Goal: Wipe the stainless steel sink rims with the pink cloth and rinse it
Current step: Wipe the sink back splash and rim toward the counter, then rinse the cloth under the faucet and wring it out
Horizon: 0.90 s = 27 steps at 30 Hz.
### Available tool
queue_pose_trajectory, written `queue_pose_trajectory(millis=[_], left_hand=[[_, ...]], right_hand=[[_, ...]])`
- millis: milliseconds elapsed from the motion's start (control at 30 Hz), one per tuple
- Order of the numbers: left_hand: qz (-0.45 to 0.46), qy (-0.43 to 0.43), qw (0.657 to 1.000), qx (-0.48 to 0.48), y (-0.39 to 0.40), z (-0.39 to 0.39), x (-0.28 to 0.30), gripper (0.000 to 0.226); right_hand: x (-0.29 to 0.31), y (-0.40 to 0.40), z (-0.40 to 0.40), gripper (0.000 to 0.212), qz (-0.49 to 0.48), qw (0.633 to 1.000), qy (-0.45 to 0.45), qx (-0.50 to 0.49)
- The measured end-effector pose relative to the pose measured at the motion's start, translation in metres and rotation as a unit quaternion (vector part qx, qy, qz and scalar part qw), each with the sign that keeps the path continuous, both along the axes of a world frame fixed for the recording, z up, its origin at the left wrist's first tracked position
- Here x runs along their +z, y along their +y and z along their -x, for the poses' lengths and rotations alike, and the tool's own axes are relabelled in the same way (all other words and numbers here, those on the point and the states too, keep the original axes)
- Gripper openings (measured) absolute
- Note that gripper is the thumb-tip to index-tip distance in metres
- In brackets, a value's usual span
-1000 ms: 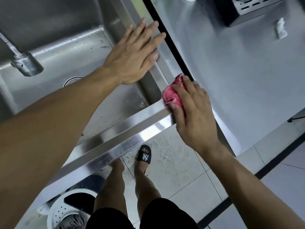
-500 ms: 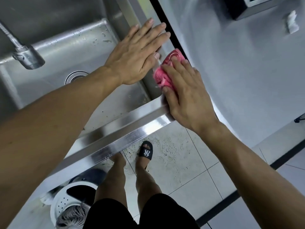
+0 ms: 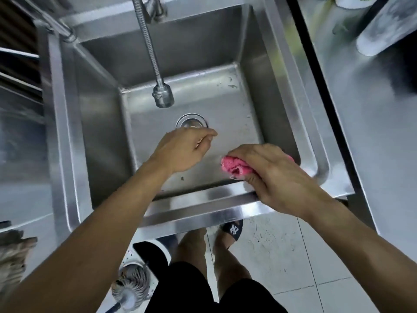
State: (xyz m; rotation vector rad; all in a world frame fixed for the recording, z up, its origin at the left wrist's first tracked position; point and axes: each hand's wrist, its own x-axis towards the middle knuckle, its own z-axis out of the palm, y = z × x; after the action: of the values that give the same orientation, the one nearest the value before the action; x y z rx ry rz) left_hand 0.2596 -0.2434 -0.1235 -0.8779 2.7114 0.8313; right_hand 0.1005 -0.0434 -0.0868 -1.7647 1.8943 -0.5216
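The stainless steel sink (image 3: 207, 201) fills the middle of the view, its front rim nearest me. My right hand (image 3: 270, 172) is closed around the bunched pink cloth (image 3: 234, 167) at the near right corner of the basin, just above the front rim. My left hand (image 3: 182, 150) hovers over the basin near the drain (image 3: 191, 121), fingers loosely curled and holding nothing that I can see. The flexible faucet (image 3: 162, 96) hangs over the basin's middle; no water is visible.
A steel counter (image 3: 372, 123) lies to the right of the sink, with a pale cylindrical object (image 3: 383, 28) at its back. A mop bucket (image 3: 135, 283) stands on the tiled floor below, beside my feet in black slippers (image 3: 232, 229).
My right hand brought the pink cloth off the right rim into the basin's near right corner. My left hand left the right rim and now hovers over the drain. The view swung left.
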Motion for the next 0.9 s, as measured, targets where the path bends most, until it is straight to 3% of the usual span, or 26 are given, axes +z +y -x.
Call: queue_pose_trajectory(millis=[100, 233, 400, 567, 700, 900], left_hand=[[-0.091, -0.045, 0.987, 0.124, -0.033, -0.050, -0.005, 0.037], [-0.126, 0.027, 0.962, 0.240, -0.084, -0.083, -0.010, 0.027], [-0.146, 0.153, 0.916, 0.341, -0.141, -0.057, 0.003, 0.023], [-0.128, 0.208, 0.910, 0.336, -0.182, -0.005, 0.024, 0.038], [-0.030, 0.153, 0.930, 0.333, -0.205, 0.039, 0.042, 0.056], [0.090, 0.104, 0.945, 0.297, -0.217, 0.056, 0.038, 0.040]], right_hand=[[0.000, -0.035, -0.010, 0.037, -0.007, 1.000, -0.014, 0.025], [-0.006, -0.082, -0.030, 0.042, -0.025, 0.997, -0.004, 0.072], [-0.017, -0.128, -0.047, 0.045, -0.021, 0.993, 0.005, 0.114], [-0.024, -0.166, -0.051, 0.043, -0.026, 0.990, -0.010, 0.140], [-0.026, -0.187, -0.043, 0.045, -0.033, 0.989, -0.006, 0.143], [-0.040, -0.203, -0.028, 0.041, -0.046, 0.983, -0.018, 0.175]])
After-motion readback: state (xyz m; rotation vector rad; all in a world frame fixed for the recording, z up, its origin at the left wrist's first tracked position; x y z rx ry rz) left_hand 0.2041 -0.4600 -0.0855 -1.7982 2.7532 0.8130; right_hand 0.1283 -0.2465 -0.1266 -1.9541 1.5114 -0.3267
